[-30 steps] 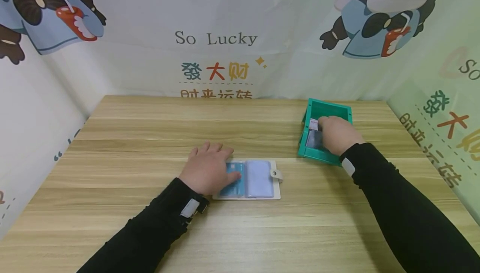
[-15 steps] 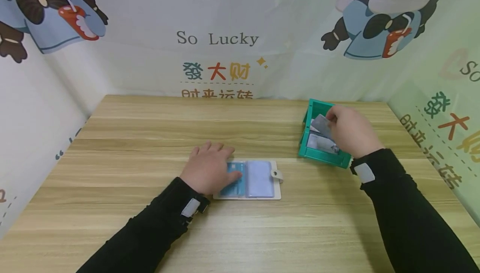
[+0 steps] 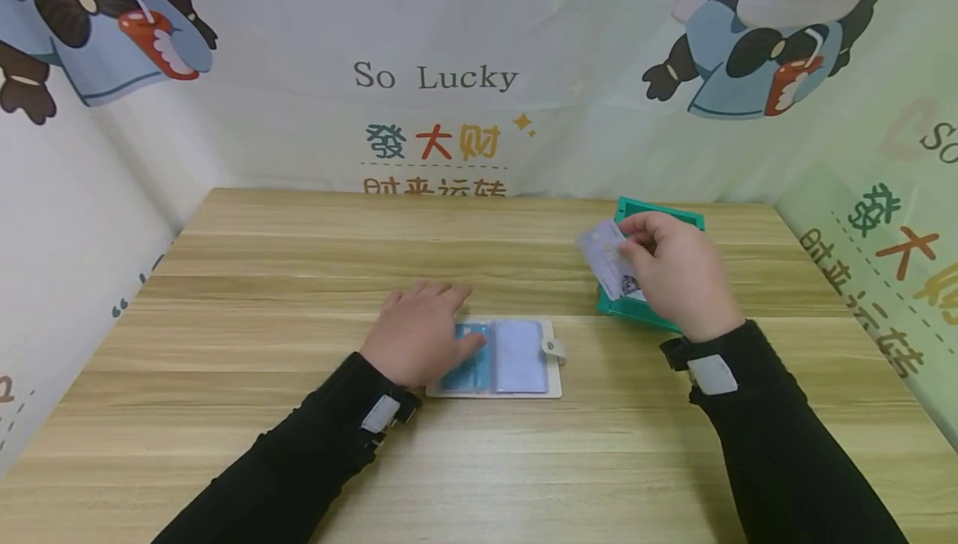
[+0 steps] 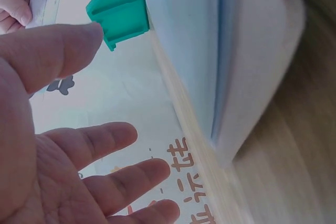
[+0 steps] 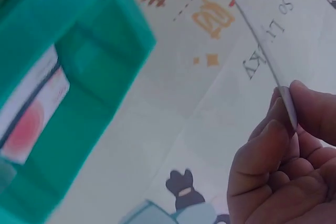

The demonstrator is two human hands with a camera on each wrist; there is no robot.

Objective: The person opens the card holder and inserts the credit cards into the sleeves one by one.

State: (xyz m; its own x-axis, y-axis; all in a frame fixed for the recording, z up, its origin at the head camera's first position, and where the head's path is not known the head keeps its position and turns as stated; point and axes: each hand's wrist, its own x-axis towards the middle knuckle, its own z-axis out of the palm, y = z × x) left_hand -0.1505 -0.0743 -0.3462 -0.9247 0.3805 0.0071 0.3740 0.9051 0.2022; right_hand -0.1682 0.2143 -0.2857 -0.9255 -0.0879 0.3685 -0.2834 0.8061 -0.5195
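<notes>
My right hand (image 3: 681, 274) pinches a pale card with a dark square pattern near one corner (image 3: 603, 254) between thumb and fingers. In the right wrist view this card (image 5: 261, 45) appears edge-on and slightly bent. Below and behind it is a green open box (image 3: 636, 309), partly hidden by the hand; more cards (image 5: 39, 111) lie inside. My left hand (image 3: 419, 334), fingers extended, is over the left side of an opened card holder (image 3: 520, 357) with clear sleeves, a blue card (image 3: 470, 373) on its left and a white snap strap (image 3: 554, 348).
The wooden table (image 3: 299, 253) reaches back to a white printed cloth (image 3: 434, 20). More of this cloth hangs at both sides. The box stands near the table's back right.
My right hand has come up out of the green box with a card, now raised and turned toward the left. My left hand and the card holder stay nearly where they were.
</notes>
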